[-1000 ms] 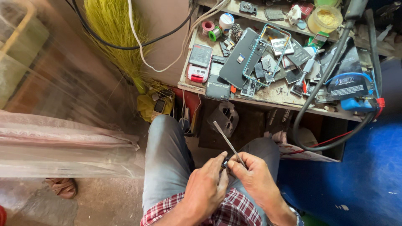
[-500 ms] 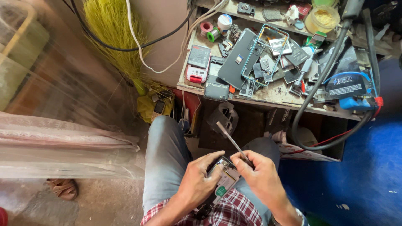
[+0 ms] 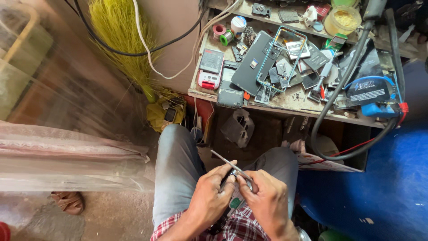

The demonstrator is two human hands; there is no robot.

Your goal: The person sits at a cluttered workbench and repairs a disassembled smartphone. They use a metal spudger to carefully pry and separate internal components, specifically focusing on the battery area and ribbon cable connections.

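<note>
Head-camera view, looking down over a seated person's jeans-clad knees [image 3: 178, 165] toward a cluttered wooden workbench [image 3: 276, 101] strewn with dismantled handsets. Largest among the clutter, a thick black cable [image 3: 332, 100] loops off the bench edge, beside a dark phone back panel [image 3: 252, 62] lying under an empty blue-edged phone frame [image 3: 281, 60]. A yellow-green broom [image 3: 122, 40] leans against the wall to the left, with rolls of tape [image 3: 223, 33] near the bench's back corner.

Over the lap, the left hand [image 3: 209, 196] is closed around a small dark device [image 3: 227, 178], only partly visible between the fingers. The right hand [image 3: 263, 203] pinches thin metal tweezers [image 3: 229, 163], their free end angled up and to the left, their working end down at the device.

Compared with half a second ago, the hands have drawn closer together and the pale inner face of the device, then showing between them, is now mostly covered by the fingers. The tweezers have kept roughly the same slant. That suggests the fine work has settled onto one spot of the device; what the tweezer tips touch cannot be told.
</note>
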